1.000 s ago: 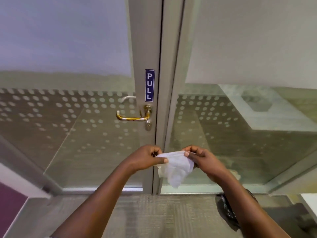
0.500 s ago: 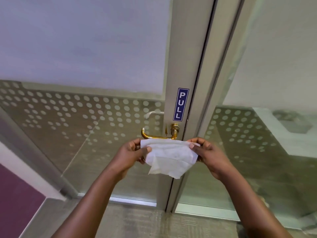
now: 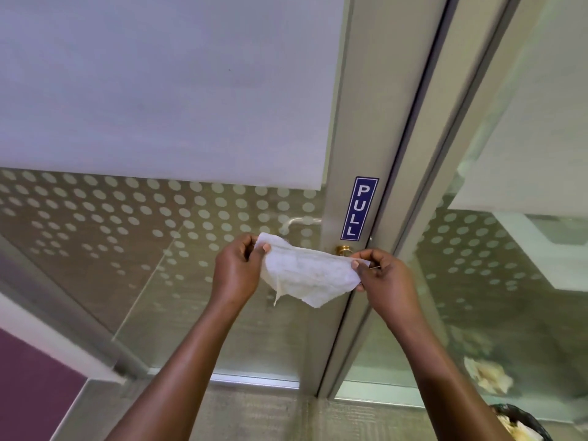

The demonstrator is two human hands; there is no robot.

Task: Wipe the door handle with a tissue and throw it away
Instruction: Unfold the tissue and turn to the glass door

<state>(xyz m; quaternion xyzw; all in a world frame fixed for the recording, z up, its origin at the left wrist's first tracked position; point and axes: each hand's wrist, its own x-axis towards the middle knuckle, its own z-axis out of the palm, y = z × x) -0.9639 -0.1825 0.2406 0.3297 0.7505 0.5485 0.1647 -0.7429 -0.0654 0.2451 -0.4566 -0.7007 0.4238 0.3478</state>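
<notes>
A white tissue (image 3: 310, 275) is stretched between both hands in front of the glass door. My left hand (image 3: 237, 270) pinches its left corner, and my right hand (image 3: 380, 278) pinches its right corner. The tissue covers most of the brass door handle; only the round brass base (image 3: 343, 249) shows just above the tissue, under the blue PULL sign (image 3: 359, 207). Whether the tissue touches the handle cannot be told.
The door's metal frame (image 3: 359, 122) runs up beside a fixed glass panel (image 3: 509, 249) on the right. A bin with a black liner (image 3: 521, 423) sits at the bottom right on the carpet. A purple wall panel (image 3: 28, 386) is at the lower left.
Both hands have lifted the tissue up to the handle, which it now covers. The tissue is spread wider, and the view has moved closer to the door.
</notes>
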